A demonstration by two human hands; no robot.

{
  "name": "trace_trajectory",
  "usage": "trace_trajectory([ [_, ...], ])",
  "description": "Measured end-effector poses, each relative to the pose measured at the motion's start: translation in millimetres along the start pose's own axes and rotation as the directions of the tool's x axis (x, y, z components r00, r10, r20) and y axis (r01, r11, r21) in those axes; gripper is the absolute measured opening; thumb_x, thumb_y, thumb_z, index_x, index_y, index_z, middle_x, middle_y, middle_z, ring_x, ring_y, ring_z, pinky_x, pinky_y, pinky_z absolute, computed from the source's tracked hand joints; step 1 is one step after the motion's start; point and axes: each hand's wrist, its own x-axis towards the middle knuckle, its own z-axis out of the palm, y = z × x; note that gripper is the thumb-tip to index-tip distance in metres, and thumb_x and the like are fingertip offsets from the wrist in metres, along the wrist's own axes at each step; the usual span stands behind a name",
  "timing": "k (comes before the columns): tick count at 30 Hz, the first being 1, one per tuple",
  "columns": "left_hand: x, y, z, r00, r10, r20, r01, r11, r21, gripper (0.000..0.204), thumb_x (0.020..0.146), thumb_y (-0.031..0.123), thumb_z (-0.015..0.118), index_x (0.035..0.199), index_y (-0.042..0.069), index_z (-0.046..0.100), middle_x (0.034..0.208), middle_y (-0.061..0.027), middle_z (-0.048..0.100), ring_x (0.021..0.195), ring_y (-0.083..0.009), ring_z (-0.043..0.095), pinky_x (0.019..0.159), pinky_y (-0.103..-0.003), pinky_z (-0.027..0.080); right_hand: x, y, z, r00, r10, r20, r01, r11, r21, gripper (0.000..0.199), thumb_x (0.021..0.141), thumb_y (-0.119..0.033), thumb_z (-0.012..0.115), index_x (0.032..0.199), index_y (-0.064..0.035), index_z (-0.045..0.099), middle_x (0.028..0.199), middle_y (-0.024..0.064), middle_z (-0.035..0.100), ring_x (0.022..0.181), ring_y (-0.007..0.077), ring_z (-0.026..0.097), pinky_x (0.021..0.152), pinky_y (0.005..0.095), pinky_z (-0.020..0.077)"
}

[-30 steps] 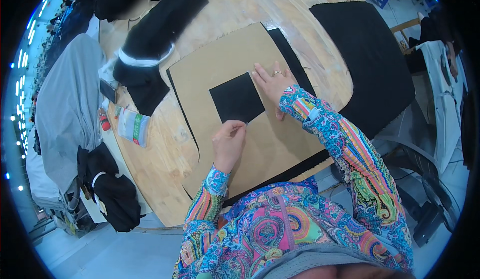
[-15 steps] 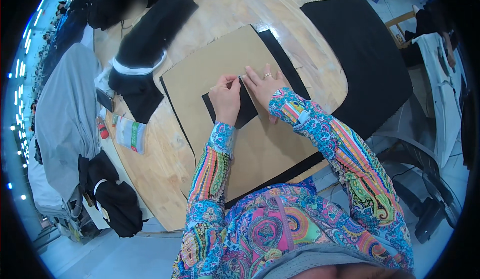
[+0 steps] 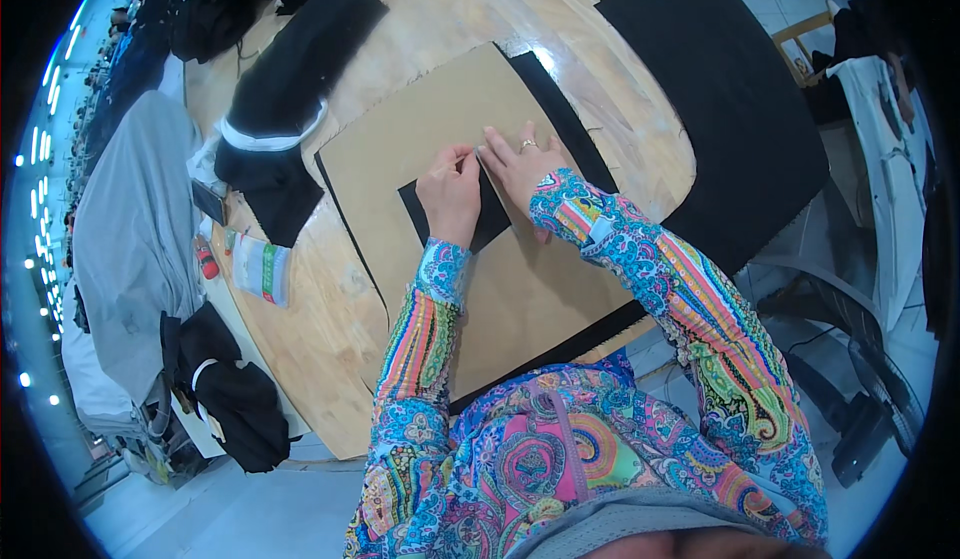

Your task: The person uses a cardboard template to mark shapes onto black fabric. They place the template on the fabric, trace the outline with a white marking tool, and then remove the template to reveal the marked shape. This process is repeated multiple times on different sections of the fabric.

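While the right hand (image 3: 525,169) lies flat with its fingers apart on a brown sheet (image 3: 545,284), the left hand (image 3: 449,199) is over the black square (image 3: 418,221) in the sheet's middle. The left thumb and forefinger make a narrow pinch on a small pale thing (image 3: 480,152) near the square's top corner; it is too small to tell what it is. The two hands' fingertips are close together. The sheet rests on black cloth (image 3: 565,109), which shows along its edges, on a wooden table (image 3: 640,104). Another black cloth (image 3: 745,119) lies to the right; a clear packet (image 3: 259,269) lies to the left.
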Motion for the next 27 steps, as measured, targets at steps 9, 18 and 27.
trace_trajectory([
  [9,-34,13,-13,0.979,0.190,0.076,-0.194,0.979,0.054,0.005,0.079,0.008,0.062,0.081,0.004,0.063,0.075,-0.0108,0.063,0.070,-0.0269,0.062,0.063,-0.035,0.049,6,1,9,0.999,-0.003,-0.043,0.002,1.000,-0.026,0.132,0.037,-0.018,0.093,0.146,-0.0124,0.019,0.153,0.0107,0.009,0.133,0.0468,0.024,0.098,0.0584,0.0366],
  [18,-73,23,-26,0.958,0.218,0.189,-0.215,0.976,-0.033,0.006,0.074,0.001,0.063,0.079,0.002,0.059,0.079,-0.0112,0.061,0.078,-0.0288,0.060,0.069,-0.038,0.049,3,0,0,0.999,0.007,0.040,-0.008,0.999,0.037,0.116,0.056,-0.025,0.086,0.148,-0.0153,0.014,0.155,0.0065,0.004,0.136,0.0464,0.016,0.101,0.0632,0.0283],
  [27,-72,25,-30,0.975,0.065,0.212,-0.036,0.990,-0.139,0.004,0.077,0.003,0.062,0.080,0.000,0.061,0.075,-0.0108,0.063,0.073,-0.0274,0.062,0.068,-0.035,0.050,0,0,-3,1.000,-0.005,0.028,0.006,1.000,-0.027,0.136,0.038,-0.020,0.093,0.147,-0.0125,0.013,0.153,0.0094,0.006,0.134,0.0453,0.022,0.101,0.0570,0.0353],
])
